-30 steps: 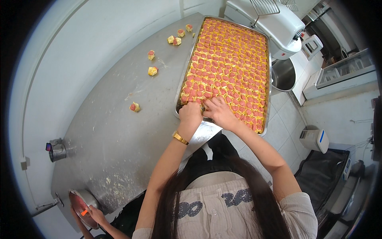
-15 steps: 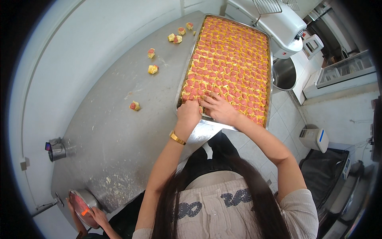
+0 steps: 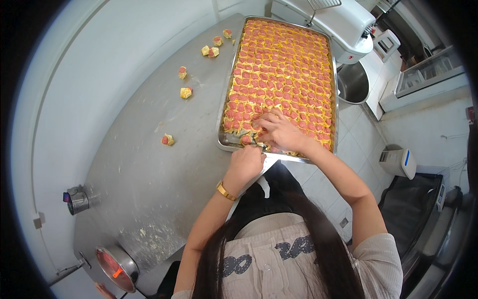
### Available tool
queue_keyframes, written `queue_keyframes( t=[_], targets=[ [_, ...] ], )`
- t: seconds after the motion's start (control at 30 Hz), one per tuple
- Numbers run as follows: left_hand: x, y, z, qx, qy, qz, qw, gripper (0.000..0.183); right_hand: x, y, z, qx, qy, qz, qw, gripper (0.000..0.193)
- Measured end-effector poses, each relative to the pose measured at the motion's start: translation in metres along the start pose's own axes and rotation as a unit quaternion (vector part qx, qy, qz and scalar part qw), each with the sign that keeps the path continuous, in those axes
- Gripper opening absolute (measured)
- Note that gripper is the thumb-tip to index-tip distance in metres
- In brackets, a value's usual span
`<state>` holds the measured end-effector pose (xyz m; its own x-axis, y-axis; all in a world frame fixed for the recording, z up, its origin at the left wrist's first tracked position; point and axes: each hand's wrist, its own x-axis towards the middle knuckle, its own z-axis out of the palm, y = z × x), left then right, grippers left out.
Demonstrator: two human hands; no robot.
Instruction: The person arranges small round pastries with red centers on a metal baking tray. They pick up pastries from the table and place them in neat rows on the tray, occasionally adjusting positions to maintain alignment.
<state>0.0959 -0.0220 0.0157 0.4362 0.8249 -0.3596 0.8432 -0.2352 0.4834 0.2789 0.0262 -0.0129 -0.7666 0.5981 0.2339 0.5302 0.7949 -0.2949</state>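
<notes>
A large metal tray [image 3: 225, 140] is packed with rows of siu mai-style dumplings [image 3: 284, 70], pink filling in yellow wrappers. Bare metal shows at its near left corner. My left hand [image 3: 248, 162] is closed at the tray's near edge, beside a single dumpling [image 3: 246, 140]; what its fingers hold, if anything, is hidden. A gold watch [image 3: 226, 191] circles that wrist. My right hand [image 3: 284, 133] lies over the near rows, fingers spread and bent down onto the dumplings, some fingertips out of sight.
Several loose dumplings [image 3: 186, 92] lie on the steel table [image 3: 144, 174]. A bowl of pink filling [image 3: 135, 269] with an orange-handled tool stands lower left, a person's hand [image 3: 103, 290] near it. A white machine [image 3: 338, 30] and a steel pot [image 3: 354, 82] sit beyond the tray.
My left hand has drawn back toward me and right, uncovering the tray's near left corner. My right hand stays over the near rows. The other person's hands have come off the bowl.
</notes>
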Motion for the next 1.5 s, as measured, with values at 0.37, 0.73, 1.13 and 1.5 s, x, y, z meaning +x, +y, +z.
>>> queue_keyframes(
  t=[0.37,0.73,1.13,1.5],
  targets=[
    [-0.013,-0.034,-0.015,-0.093,0.198,-0.015,0.976,0.02,0.005,-0.008,0.013,-0.05,0.027,0.0,0.998,0.018],
    [-0.037,-0.063,-0.005,-0.271,0.215,-0.073,0.935,0.021,0.009,-0.011,0.017,-0.082,-0.058,-0.011,0.995,0.019],
    [-0.018,-0.032,0.017,-0.81,0.071,-0.02,0.581,0.045,0.032,-0.049,-0.027,0.243,0.034,0.142,0.959,0.04],
    [-0.026,-0.084,0.051,-0.862,0.261,0.028,0.433,0.04,-0.151,0.088,-0.004,0.075,0.335,0.668,0.66,0.046]
  ],
)
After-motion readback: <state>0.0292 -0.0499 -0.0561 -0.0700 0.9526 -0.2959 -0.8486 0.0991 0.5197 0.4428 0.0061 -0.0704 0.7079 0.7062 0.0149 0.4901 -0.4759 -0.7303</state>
